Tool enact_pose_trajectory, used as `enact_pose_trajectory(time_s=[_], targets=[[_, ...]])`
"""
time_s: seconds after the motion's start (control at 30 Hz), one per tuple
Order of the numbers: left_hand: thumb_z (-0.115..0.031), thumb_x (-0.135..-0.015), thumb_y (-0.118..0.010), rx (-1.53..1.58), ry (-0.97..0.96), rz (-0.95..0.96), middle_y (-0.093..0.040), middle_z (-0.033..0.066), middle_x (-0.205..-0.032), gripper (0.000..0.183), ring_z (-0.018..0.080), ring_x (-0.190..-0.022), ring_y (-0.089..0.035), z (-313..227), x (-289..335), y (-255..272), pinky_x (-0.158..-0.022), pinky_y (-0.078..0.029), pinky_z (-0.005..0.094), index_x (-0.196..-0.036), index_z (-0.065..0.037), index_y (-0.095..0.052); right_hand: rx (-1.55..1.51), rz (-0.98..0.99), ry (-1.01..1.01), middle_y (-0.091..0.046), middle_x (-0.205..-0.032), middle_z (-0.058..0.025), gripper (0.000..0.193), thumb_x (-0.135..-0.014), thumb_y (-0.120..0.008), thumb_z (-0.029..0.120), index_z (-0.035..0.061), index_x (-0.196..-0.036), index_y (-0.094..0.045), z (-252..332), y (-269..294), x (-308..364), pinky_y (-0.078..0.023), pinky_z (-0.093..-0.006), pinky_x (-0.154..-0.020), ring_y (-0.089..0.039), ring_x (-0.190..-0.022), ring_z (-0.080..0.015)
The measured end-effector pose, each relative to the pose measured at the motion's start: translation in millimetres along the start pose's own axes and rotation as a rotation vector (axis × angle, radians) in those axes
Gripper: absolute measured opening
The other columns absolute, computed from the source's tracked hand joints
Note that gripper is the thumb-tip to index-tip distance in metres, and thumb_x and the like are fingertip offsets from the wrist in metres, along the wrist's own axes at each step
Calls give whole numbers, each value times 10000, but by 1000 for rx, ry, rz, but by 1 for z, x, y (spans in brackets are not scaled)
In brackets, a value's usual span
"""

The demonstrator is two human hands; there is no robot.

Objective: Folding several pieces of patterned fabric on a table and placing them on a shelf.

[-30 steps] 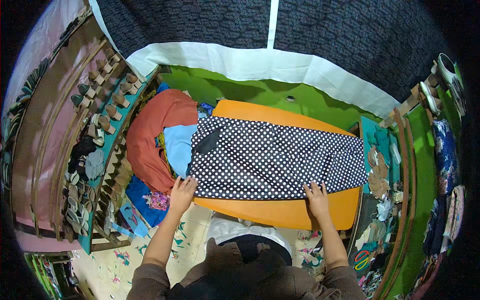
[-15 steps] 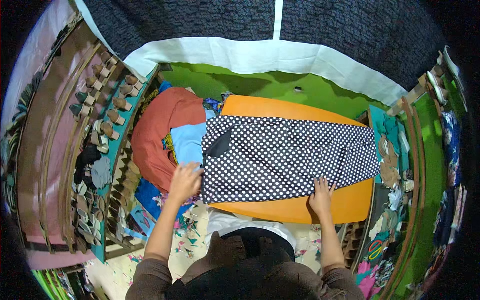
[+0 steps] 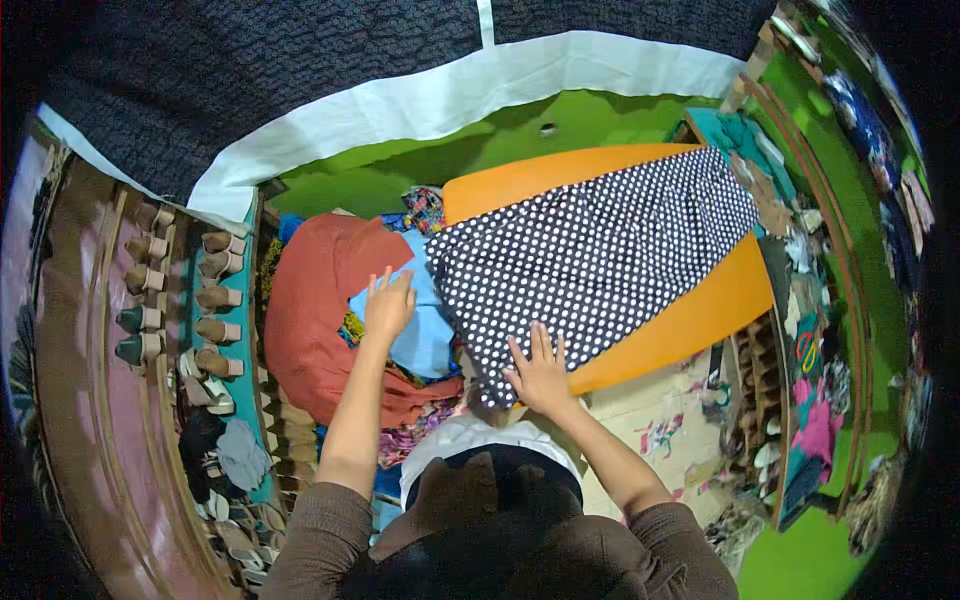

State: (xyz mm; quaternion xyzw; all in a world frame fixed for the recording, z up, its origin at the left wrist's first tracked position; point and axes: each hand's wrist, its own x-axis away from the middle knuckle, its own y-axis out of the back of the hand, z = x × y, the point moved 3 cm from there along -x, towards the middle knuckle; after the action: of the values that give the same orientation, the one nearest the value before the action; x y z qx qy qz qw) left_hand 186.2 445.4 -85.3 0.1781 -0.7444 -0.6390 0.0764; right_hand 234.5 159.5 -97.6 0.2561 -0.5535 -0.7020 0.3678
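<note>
Black cloth with white polka dots [image 3: 600, 250] lies spread over a long orange board [image 3: 660, 325]. With its fingers spread, my right hand [image 3: 540, 374] rests flat on the near left corner of the dotted cloth. My left hand [image 3: 390, 305] is over a light blue cloth [image 3: 425, 338], just left of the dotted cloth's edge. Its fingers are stretched out and hold nothing. Around the blue cloth bulges a heap of rust-red cloth [image 3: 315, 320], with patterned fabric showing between its folds.
Shoe racks stand on the left, with brown heeled shoes [image 3: 215, 298] in rows. At right, a teal shelf holds scraps and red-and-yellow-handled scissors [image 3: 806, 350]. Behind the board are a green wall [image 3: 560, 115] and a dark curtain [image 3: 330, 90] with a white hem. Fabric scraps litter the floor [image 3: 640, 420].
The view has turned, so the board looks slanted. My left hand has left the dotted cloth's edge for the blue cloth. My right hand has moved left along the dotted cloth.
</note>
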Motion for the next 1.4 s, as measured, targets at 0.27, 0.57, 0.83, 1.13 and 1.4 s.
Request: enact_pose_trajectory(time_s=[0.27,0.57,0.83,1.13,1.4], targets=[[-297,-848,-542,325,-496,159,-518,89,-1268,419,267,-1245,-410,-100,50,-8,-1056,-233,495,-1220,-105,-532,-299,48,-43,-328,-1425,-131,450,-908,-425,287,124,-1327,-431,9,6,-5,-123,-583,-1070,-227,-1343,-349],[-229,-773,-587,306,-1010,-80,-568,18,-1179,360,169,-1076,-517,-137,103,-7,-972,-371,368,-1105,-90,-598,-107,-101,-215,-435,-1350,-79,413,-786,-516,99,126,-1195,-565,-35,26,37,-170,-563,-1071,-313,-1307,-294],[-166,-759,-535,359,-1119,-154,-625,-8,-1016,294,135,-912,-564,-127,100,2,-824,-422,311,-1025,-94,-637,-136,-50,-355,-393,-1397,-19,409,-864,-466,148,179,-1270,-506,-36,19,41,-137,-575,-1074,-288,-1331,-223],[-309,-727,-674,335,-982,-3,-559,30,-1124,467,186,-1041,-506,-113,106,-1,-909,-372,390,-1136,-108,-570,-61,-87,-271,-338,-1424,-100,590,-833,-517,373,208,-1377,-358,-31,17,47,-113,-600,-1069,-233,-1353,-271],[-450,-566,-768,205,-752,194,-358,94,-1373,956,259,-1239,-358,-99,99,-12,-1053,-242,469,-1348,-90,-353,121,39,86,-341,-1425,-82,651,-739,-631,493,314,-1328,-420,18,20,43,-155,-592,-1063,-271,-1340,-251]])
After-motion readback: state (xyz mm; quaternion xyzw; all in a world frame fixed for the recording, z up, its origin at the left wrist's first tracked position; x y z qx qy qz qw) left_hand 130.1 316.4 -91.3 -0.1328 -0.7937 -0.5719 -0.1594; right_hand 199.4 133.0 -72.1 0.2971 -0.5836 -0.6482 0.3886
